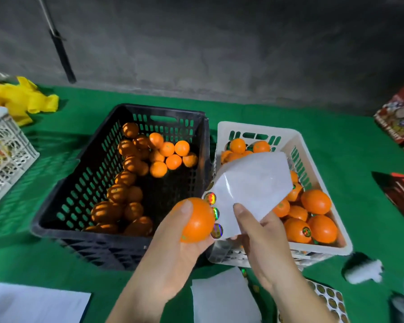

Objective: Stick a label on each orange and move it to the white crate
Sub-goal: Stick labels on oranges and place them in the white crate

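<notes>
left hand grips orange; right hand pinches label sheet.

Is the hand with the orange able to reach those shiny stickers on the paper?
Probably yes. The left hand holds the orange right beside the shiny stickers along the edge of the sticker sheet, which the right hand holds up. Nothing sits between them.
</notes>
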Available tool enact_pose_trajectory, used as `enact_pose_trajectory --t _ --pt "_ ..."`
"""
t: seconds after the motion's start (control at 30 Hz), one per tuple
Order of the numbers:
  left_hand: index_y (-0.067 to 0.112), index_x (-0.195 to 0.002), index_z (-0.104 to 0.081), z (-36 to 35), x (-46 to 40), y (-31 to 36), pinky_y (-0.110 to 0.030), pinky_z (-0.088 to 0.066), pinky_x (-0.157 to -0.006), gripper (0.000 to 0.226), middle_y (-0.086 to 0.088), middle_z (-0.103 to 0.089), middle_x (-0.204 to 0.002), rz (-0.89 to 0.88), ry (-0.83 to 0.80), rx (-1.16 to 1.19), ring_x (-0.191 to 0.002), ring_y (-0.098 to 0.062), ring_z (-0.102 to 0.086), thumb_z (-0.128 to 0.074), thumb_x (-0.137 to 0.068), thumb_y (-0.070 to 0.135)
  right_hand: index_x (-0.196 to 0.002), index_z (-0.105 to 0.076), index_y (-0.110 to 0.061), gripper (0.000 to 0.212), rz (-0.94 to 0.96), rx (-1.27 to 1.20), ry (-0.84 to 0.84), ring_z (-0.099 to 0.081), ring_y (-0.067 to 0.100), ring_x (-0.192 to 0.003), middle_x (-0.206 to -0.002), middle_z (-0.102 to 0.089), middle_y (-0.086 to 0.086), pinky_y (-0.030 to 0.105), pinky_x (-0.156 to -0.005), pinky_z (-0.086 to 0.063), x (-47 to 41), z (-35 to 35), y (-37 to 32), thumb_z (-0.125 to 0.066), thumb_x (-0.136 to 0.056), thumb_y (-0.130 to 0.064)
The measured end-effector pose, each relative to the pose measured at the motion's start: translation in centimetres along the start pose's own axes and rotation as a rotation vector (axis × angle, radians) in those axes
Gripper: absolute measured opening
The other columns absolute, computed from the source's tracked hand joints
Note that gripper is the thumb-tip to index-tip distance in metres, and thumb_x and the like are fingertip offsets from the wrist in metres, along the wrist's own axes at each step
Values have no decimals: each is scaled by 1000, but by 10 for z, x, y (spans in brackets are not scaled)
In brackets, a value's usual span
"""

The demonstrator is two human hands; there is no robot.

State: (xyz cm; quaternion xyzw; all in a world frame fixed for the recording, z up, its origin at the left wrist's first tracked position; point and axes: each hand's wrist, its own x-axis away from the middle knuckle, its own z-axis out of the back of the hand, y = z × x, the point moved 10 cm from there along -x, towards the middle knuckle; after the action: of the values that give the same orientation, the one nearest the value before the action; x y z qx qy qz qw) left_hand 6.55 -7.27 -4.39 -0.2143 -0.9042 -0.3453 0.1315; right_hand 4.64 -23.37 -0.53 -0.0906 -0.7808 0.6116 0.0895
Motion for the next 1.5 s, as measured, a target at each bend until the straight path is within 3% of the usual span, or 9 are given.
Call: enact_pose_trajectory --t 0.1,0.2,0.27,0.4,0.57,0.97,1.17,1.3,1.5 --pt "27 -93 -87 -4 10 4 -40 -64 -71 68 -12 -80 -110 -68 -28 -59 -98 -30 -79 -108 -33 51 -126 -69 -41 40 25 116 36 -72 16 -112 -124 -76 -6 28 -87 -61 12 4 -2 -78 -89 -29" --pt "26 -120 -79 -8 24 4 -34 -64 -81 85 -10 -75 -129 -116 -61 -183 -117 -29 -73 -106 -44 52 -147 -36 -35 93 135 495 332 -37 -5 -136 -146 -46 -4 19 -110 -39 30 28 -25 -94 -74 -35" --pt "25 -138 -67 -14 34 5 -30 -63 -87 104 -5 -72 -136 -126 -97 -246 -124 -24 -70 -105 -45 54 -156 -24 -24 109 329 869 490 -24 13 -140 -152 -28 7 26 -111 -21 47 28 -56 -89 -71 -46" --pt "29 -143 -63 -31 50 4 -41 -57 -102 107 -4 -71 -137 -168 -207 -407 -127 -24 -68 -104 -48 54 -146 -51 -35 55 666 1050 250 -38 24 -139 -151 -41 -1 44 -111 -31 62 -8 -84 -68 -95 -42" --pt "52 -140 -59 -40 69 22 -37 -62 -85 97 2 -70 -130 -348 -218 -726 -112 -24 -72 -95 -51 71 -134 -67 -33 33 433 723 -194 -66 17 -110 -119 -68 -14 30 -88 -56 53 -18 -65 -67 -101 -31" --pt "62 -139 -49 -65 100 28 -17 -56 -85 82 24 -58 -140 -523 -389 -1058 -117 -7 -68 -87 -67 58 -101 -80 -26 8 351 555 -174 -70 7 -81 -85 -75 -10 17 -74 -51 61 -9 -82 -74 -96 -25" --pt "65 -144 -40 -70 109 33 -18 -57 -84 93 24 -50 -149 -578 -409 -1059 -122 -6 -64 -88 -66 55 -91 -82 -21 11 -15 101 -49 -66 19 -80 -86 -75 5 42 -81 -55 54 11 -59 -75 -92 -30" --pt "68 -142 -38 -67 104 32 -37 -63 -82 95 18 -62 -142 -540 -351 -994 -117 -9 -69 -90 -62 62 -93 -79 -29 18 365 316 151 -63 6 -75 -83 -72 -9 21 -70 -53 67 22 -109 -74 -97 -12" --pt "47 -141 -55 -73 98 28 -23 -61 -78 85 11 -70 -127 -495 -388 -816 -106 -12 -73 -92 -66 59 -107 -79 -11 15 816 849 -197 -65 8 -109 -111 -69 0 24 -90 -52 108 -46 -132 -73 -95 -5"
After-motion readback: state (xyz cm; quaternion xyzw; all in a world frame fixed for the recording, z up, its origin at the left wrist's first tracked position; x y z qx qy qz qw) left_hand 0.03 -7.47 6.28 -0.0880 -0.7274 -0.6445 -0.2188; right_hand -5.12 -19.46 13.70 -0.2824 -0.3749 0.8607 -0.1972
